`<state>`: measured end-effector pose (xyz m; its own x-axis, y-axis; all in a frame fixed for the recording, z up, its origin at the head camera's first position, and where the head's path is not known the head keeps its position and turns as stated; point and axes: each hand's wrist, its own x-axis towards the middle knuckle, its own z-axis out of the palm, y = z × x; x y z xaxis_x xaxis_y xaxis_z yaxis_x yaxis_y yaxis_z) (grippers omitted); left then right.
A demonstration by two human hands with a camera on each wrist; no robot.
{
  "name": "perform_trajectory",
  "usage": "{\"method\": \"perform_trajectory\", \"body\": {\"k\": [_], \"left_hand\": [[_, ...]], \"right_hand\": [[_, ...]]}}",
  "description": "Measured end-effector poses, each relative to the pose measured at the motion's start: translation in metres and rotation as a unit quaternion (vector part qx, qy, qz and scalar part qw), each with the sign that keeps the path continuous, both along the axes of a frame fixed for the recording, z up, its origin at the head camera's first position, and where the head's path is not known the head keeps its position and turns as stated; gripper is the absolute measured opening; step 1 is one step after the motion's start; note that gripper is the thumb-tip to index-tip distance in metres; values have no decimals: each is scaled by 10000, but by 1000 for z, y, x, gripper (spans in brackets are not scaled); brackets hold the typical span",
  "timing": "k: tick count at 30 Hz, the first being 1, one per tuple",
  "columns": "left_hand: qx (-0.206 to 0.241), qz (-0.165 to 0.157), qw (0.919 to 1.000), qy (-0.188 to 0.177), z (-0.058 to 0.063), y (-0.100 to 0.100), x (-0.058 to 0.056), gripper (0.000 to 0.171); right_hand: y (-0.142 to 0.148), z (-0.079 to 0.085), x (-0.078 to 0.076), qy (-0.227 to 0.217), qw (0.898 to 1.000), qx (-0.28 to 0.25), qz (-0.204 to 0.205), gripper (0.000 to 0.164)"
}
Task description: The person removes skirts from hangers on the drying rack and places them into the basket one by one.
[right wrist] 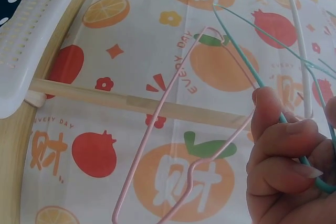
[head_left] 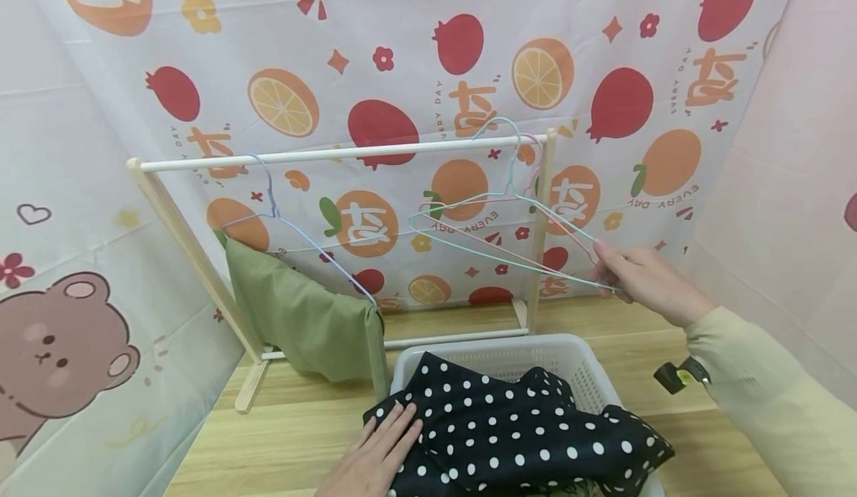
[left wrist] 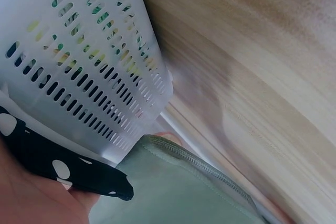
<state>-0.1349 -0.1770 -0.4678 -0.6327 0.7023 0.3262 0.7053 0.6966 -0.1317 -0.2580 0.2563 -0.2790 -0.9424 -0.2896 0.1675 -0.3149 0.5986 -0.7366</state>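
Observation:
My right hand grips one end of a teal hanger; its hook rises above the rod, and I cannot tell whether it touches the rod. Behind it a pink hanger hangs by the right post. My left hand rests with its fingers stretched over a black garment with white polka dots. That garment lies heaped in a white basket and spills over its rim. Seen from the left wrist, a fold of the garment crosses the hand, and the thumb's place is unclear.
A wooden rack with a white rod stands at the back. On its left, a green garment hangs from a blue hanger; in the left wrist view its zipper shows. Patterned cloth covers the wall behind.

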Motion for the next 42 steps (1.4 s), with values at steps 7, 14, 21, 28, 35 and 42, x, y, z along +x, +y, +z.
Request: {"method": "perform_trajectory", "body": {"k": [7,14,21,28,35,42], "left_hand": [[27,-51,10000,50,0,0,0,93],[50,-61,9997,243,-2,-1,-1,94],[79,-64,9996,255,-3,-1,-1,92],[49,-6,9993,358,-6,-1,-2,89],[29,-27,9993,364,-7,-1,-2,87],[28,5,9992,405,-8,-1,-2,90]], "right_hand": [[-6,3,-10,-94,9997,121,-163,67],[-12,3,-19,-187,9995,54,-263,67],[-17,-2,-26,-281,9995,-89,-114,69],[-19,-9,-31,-332,9993,-124,-124,71],[-20,-15,-32,-330,9993,-61,-180,72],[-23,-18,-32,-449,9988,-135,-138,70]]}}
